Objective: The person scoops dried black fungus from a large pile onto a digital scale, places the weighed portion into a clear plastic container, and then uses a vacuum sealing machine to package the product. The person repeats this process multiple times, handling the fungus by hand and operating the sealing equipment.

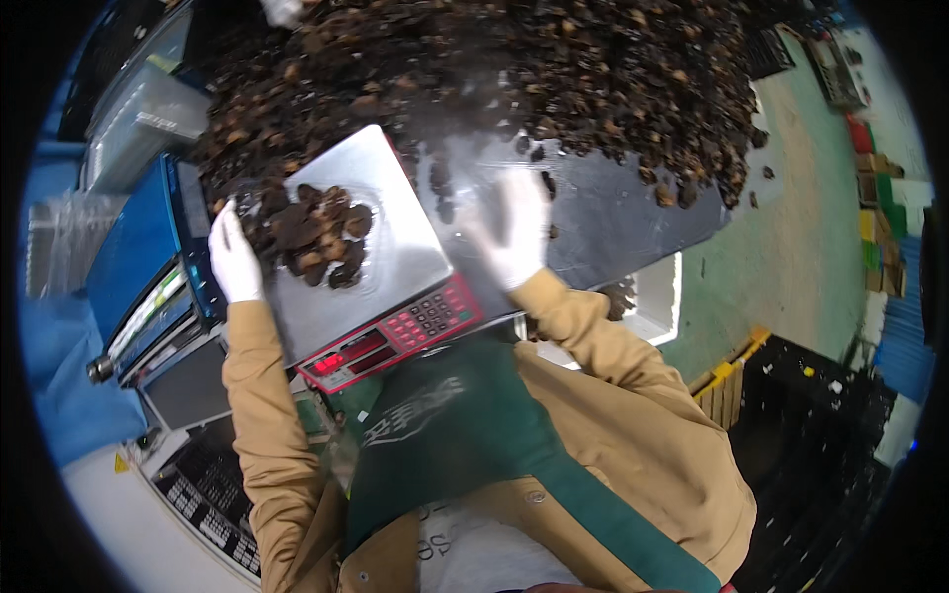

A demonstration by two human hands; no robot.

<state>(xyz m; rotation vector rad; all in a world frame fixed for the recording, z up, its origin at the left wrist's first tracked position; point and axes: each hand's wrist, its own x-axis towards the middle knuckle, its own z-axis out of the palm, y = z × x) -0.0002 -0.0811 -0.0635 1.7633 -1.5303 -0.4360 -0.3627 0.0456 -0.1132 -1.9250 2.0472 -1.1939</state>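
Note:
A digital bench scale [404,215] with a red keypad panel and lit display stands tilted across my view. On its steel pan sits a small heap of dark brown, tan-flecked pieces [319,233] that look like mushrooms. My left hand [236,256], white-gloved, is at the pan's left side beside more dark pieces; whether its fingers grip any is not visible. Right of the scale, my right hand [511,226] is motion-blurred over the wet table [623,222]. Its thumb and fingers are apart, with nothing visible between them. A few loose pieces lie close to it.
A large pile of the same pieces [630,74] covers the table's far part. Left stand a blue machine [141,252] and clear plastic trays [148,122]. A white foam box [660,304] is below the table's right edge. Another white-gloved hand [282,11] appears at the top.

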